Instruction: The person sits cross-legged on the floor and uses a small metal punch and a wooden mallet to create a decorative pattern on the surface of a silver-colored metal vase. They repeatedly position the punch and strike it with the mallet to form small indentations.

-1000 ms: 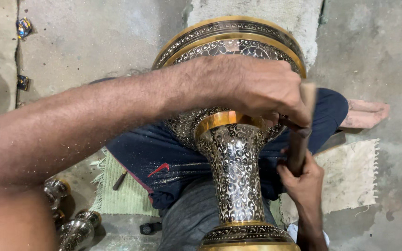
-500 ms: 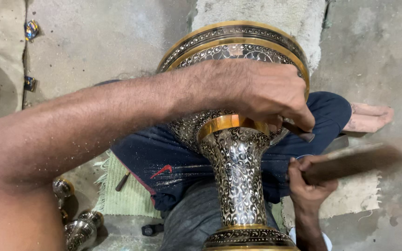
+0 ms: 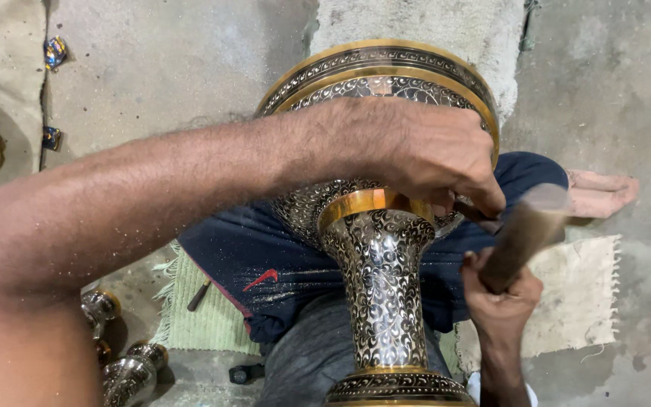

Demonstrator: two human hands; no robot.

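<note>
A large brass vase (image 3: 380,294) with black and silver scroll engraving and gold bands lies across my lap, its wide end away from me. My left hand (image 3: 423,154) reaches over its body, fingertips pinched on a small dark engraving tool (image 3: 482,217) pressed against the vase near the gold neck band. My right hand (image 3: 500,295) grips a wooden mallet (image 3: 525,234), blurred, tilted up and right, its head close to the tool.
Small engraved metal pieces (image 3: 126,373) lie at lower left beside a green mat (image 3: 212,320). A pale cloth (image 3: 578,294) lies to the right, near a bare foot (image 3: 600,192). Small shiny bits (image 3: 54,53) sit on the concrete floor at upper left.
The mallet in my right hand swung out to the right, then came back up toward the tool. My left hand stayed on the vase.
</note>
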